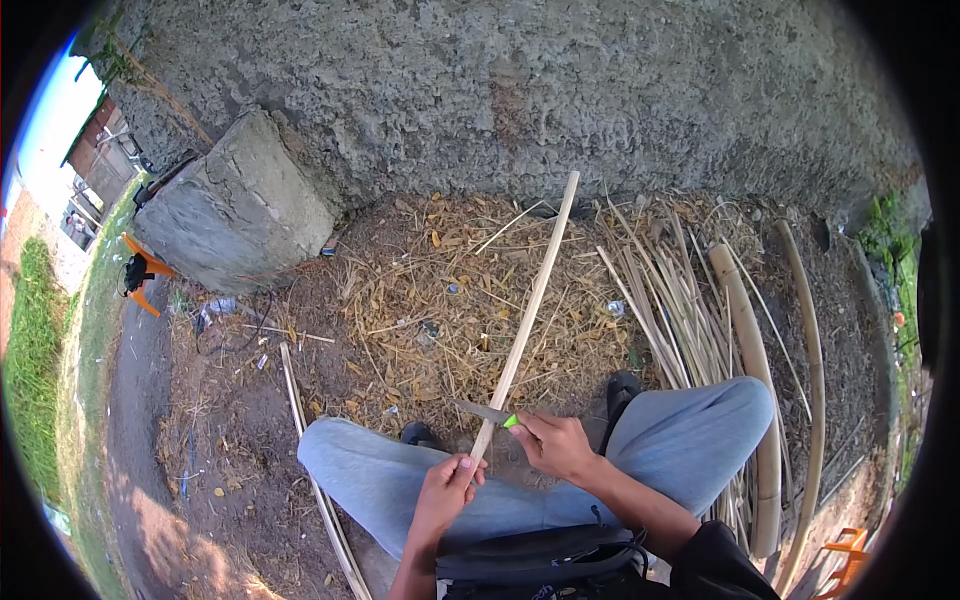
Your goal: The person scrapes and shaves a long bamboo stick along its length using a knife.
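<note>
A long pale strip of split bamboo (536, 300) slants up and away between my knees. Its near end is in my left hand (447, 494), with the fingers closed round it. My right hand (556, 445) grips a knife by its green handle (511, 421). The knife's grey blade (482, 411) points left and lies across the strip, a little above my left hand.
Thin bamboo strips (665, 300) lie in a pile at the right, beside a thick bamboo pole (745, 350) and a curved pole (812, 370). Another strip (310, 440) is left of my knee. A concrete block (240, 200) stands against the rough wall (520, 90).
</note>
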Demonstrator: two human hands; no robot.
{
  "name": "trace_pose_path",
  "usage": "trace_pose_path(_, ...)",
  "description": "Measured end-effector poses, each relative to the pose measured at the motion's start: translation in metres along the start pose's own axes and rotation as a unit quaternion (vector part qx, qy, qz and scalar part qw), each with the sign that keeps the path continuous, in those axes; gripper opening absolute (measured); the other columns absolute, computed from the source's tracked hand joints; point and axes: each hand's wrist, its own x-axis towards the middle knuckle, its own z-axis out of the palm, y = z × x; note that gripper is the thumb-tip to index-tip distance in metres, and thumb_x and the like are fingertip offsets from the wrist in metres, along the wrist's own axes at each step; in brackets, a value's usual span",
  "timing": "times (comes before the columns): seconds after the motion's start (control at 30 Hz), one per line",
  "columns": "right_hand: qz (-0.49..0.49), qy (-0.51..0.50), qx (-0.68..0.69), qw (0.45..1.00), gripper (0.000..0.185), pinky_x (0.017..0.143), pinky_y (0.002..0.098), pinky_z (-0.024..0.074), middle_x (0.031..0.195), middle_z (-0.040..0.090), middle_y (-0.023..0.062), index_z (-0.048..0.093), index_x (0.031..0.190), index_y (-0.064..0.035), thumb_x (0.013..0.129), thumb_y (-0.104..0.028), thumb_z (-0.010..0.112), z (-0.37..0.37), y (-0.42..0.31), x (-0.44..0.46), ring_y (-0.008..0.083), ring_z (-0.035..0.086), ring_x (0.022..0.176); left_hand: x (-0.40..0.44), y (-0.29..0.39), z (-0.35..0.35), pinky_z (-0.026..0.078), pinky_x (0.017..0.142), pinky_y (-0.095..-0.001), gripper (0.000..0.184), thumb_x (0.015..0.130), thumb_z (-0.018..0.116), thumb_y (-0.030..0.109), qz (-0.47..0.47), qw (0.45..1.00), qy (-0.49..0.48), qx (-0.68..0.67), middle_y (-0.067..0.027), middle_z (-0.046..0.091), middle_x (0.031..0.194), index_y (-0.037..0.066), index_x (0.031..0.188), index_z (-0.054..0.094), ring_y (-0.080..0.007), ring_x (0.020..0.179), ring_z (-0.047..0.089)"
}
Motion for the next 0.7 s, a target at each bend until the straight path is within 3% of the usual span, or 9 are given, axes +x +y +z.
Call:
trace_pose_path(0.13, -0.01, -0.021, -0.023, 0.999, 0.022, 0.049, 0.0423, 0.0525, 0.079, 0.069, 0.0091, 0.07, 0.102, -0.0047, 0.094, -0.024, 0.068, -0.001, 0.002, 0.004, 0.0313, 0.065, 0.056, 0.002, 0.005, -0.002, 0.038, 0.05, -0.0227, 0.027, 0.107, 0.047, 0.017, -0.013, 0.998, 0.014, 0.052, -0.0029, 0.062, 0.078, -0.003, 0.106, 0.066, -0.0059, 0.055, 0.046)
trace_pose_path(0.33, 0.006, -0.01, -0.034, 0.999, 0.022, 0.048, 0.0408, 0.0515, 0.077, 0.069, 0.011, 0.072, 0.104, -0.004, 0.091, -0.022, 0.071, -0.003, 0.007, 0.002, 0.0306, 0.065, 0.056, 0.005, 0.006, 0.004, 0.036, 0.047, -0.0214, 0.027, 0.107, 0.047, 0.016, -0.006, 0.999, 0.02, 0.025, -0.0029, 0.064, 0.077, -0.002, 0.106, 0.066, -0.0045, 0.053, 0.043)
trace_pose_path(0.47, 0.007, 0.036, -0.032, 0.999, 0.025, 0.047, 0.0439, 0.05, 0.073, 0.068, 0.0118, 0.069, 0.1, -0.0059, 0.094, -0.03, 0.067, -0.004, 0.015, -0.001, 0.0328, 0.065, 0.055, 0.01, 0.008, 0.011, 0.034, 0.046, -0.0204, 0.026, 0.107, 0.046, 0.016, -0.022, 0.999, 0.028, 0.01, -0.0001, 0.057, 0.069, -0.002, 0.107, 0.066, -0.0029, 0.053, 0.042)
trace_pose_path(0.57, 0.021, 0.043, -0.035, 0.998, 0.023, 0.049, 0.041, 0.0514, 0.08, 0.07, 0.0112, 0.071, 0.105, -0.0054, 0.09, -0.023, 0.072, -0.013, 0.015, -0.003, 0.0305, 0.065, 0.056, 0.016, 0.007, 0.018, 0.033, 0.046, -0.0208, 0.026, 0.107, 0.049, 0.018, -0.015, 1.0, 0.024, 0.006, 0.0015, 0.053, 0.066, -0.002, 0.107, 0.065, -0.0026, 0.052, 0.04)
trace_pose_path(0.7, 0.03, 0.047, -0.049, 0.997, 0.023, 0.049, 0.0406, 0.0515, 0.081, 0.071, 0.0111, 0.071, 0.105, -0.0052, 0.09, -0.023, 0.072, -0.016, 0.016, -0.005, 0.0302, 0.065, 0.056, 0.023, 0.002, 0.021, 0.033, 0.047, -0.0208, 0.025, 0.106, 0.052, 0.019, -0.001, 1.0, 0.012, 0.008, 0.0018, 0.052, 0.066, -0.002, 0.11, 0.065, -0.0028, 0.053, 0.041)
